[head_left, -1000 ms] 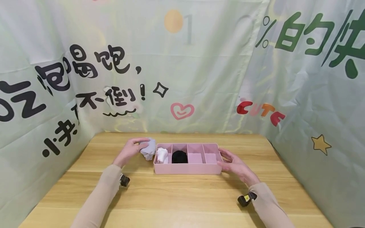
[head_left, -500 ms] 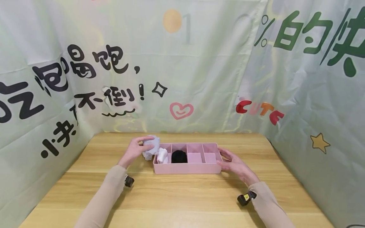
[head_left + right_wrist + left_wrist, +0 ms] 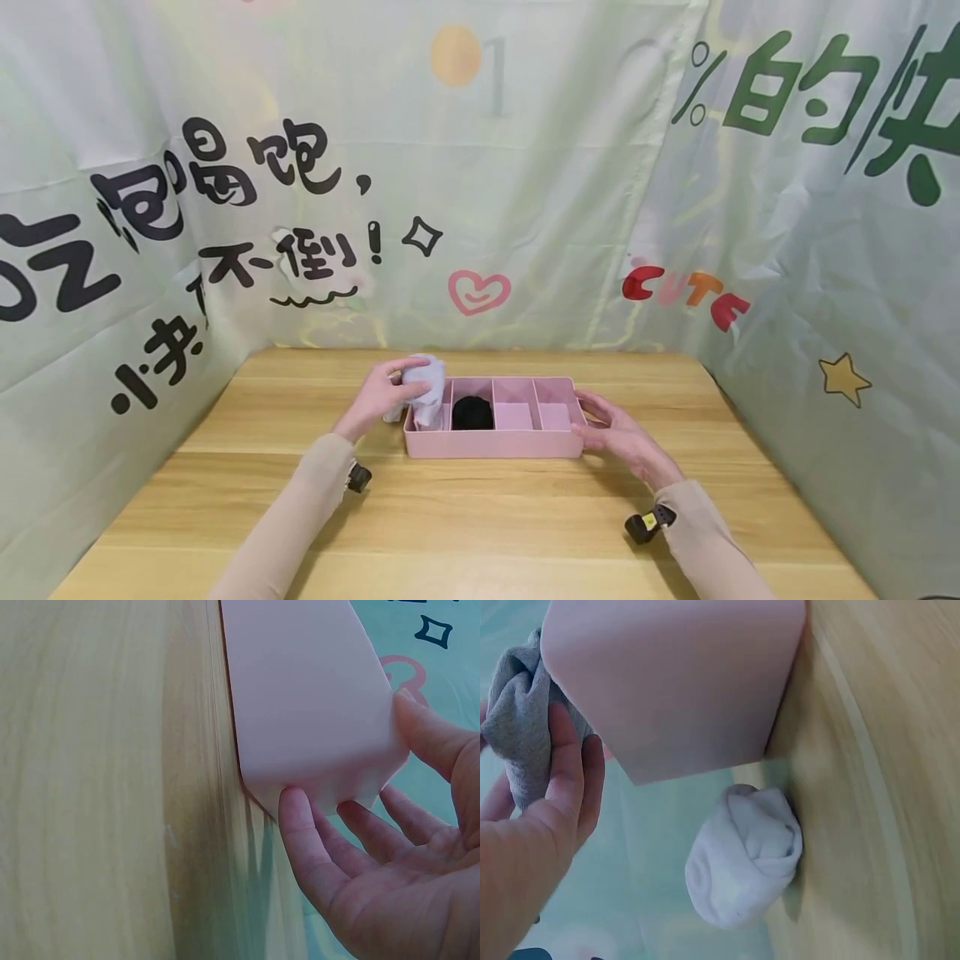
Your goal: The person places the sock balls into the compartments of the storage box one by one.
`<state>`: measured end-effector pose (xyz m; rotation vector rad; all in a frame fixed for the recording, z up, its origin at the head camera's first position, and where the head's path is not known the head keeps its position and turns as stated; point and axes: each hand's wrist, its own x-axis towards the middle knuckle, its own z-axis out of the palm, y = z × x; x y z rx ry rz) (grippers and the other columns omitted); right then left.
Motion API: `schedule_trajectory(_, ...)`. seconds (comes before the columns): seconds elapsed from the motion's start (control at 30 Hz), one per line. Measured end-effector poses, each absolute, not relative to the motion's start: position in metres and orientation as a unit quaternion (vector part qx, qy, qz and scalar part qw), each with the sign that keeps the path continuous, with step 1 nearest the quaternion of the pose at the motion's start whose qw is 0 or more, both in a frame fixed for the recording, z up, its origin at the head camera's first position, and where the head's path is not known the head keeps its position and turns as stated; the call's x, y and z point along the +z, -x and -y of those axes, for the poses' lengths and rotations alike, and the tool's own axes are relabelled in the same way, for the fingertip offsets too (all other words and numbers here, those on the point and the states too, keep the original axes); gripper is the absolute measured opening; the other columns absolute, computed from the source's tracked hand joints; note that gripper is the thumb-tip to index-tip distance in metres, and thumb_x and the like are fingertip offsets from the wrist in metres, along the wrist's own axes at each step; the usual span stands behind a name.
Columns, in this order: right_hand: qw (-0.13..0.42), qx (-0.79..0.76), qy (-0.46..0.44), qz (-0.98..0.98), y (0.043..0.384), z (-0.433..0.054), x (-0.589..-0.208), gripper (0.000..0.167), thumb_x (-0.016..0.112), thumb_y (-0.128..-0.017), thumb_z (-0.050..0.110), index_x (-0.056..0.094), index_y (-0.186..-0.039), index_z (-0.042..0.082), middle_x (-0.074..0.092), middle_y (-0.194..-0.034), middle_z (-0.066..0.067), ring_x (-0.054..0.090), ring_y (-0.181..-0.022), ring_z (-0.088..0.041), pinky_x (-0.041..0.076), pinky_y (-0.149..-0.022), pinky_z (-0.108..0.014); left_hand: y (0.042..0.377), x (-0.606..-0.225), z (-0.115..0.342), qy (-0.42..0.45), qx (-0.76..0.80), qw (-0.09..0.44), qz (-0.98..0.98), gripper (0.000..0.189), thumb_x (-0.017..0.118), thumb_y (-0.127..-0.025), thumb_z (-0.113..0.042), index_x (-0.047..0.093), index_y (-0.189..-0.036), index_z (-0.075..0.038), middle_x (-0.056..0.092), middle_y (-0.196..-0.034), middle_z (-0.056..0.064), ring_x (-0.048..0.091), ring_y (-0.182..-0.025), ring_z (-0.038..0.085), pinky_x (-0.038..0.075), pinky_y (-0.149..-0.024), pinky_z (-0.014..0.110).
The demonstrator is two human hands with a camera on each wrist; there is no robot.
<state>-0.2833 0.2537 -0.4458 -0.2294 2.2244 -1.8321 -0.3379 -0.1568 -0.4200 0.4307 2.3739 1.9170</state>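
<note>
My left hand [image 3: 375, 396] grips a grey rolled-up sock [image 3: 424, 390] over the leftmost compartment of a pink divided storage box [image 3: 493, 444]. In the left wrist view, fingers and thumb wrap the grey sock [image 3: 523, 712] beside the box wall [image 3: 682, 690]. It covers the white sock inside that compartment. A black rolled sock [image 3: 472, 412] fills the second compartment. My right hand [image 3: 618, 433] holds the box's right end; the right wrist view shows its fingertips [image 3: 295, 799] spread against the end wall [image 3: 322, 712].
Another white rolled sock [image 3: 742, 859] lies on the wooden table [image 3: 480, 525] just left of the box, mostly behind my left hand in the head view. Printed cloth [image 3: 555, 208] walls off the table's back and both sides.
My left hand has lifted the grey sock and carried it right, from beside the box to over its leftmost compartment. The box and right hand have stayed put.
</note>
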Motion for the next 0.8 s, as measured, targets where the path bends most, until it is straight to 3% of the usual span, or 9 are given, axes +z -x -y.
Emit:
schedule_trajectory(0.3, 0.127, -0.626, 0.075, -0.766, 0.283, -0.255, -0.448, 0.077, 0.065, -0.094, 0.011, 0.02, -0.156, 0.007, 0.017, -0.161, -0.023, 0.025, -0.143, -0.048, 0.049, -0.101, -0.045, 0.332, -0.418, 0.148, -0.222, 0.613, 0.098, -0.752, 0.076, 0.071, -0.082, 0.005, 0.038, -0.149, -0.004, 0.038, -0.149, 0.024, 0.055, -0.118, 0.03, 0.055, -0.087, 0.032)
schedule_trajectory(0.5, 0.125, -0.635, 0.083, -0.758, 0.284, -0.255, -0.45, 0.076, 0.064, -0.094, 0.01, 0.019, -0.156, 0.005, 0.016, -0.161, -0.025, 0.025, -0.143, -0.049, 0.05, -0.099, -0.045, 0.335, -0.417, 0.138, -0.24, 0.63, 0.119, -0.729, 0.08, 0.073, -0.081, 0.006, 0.035, -0.151, -0.005, 0.041, -0.145, 0.026, 0.059, -0.114, 0.025, 0.056, -0.086, 0.032)
schedule_trajectory(0.8, 0.124, -0.634, 0.087, -0.758, 0.286, -0.256, -0.451, 0.076, 0.064, -0.094, 0.011, 0.019, -0.156, 0.004, 0.016, -0.16, -0.025, 0.025, -0.142, -0.049, 0.05, -0.099, -0.045, 0.338, -0.415, 0.117, -0.23, 0.611, 0.089, -0.752, 0.075, 0.08, -0.079, -0.004, 0.045, -0.145, -0.006, 0.054, -0.134, 0.022, 0.065, -0.105, 0.022, 0.058, -0.081, 0.031)
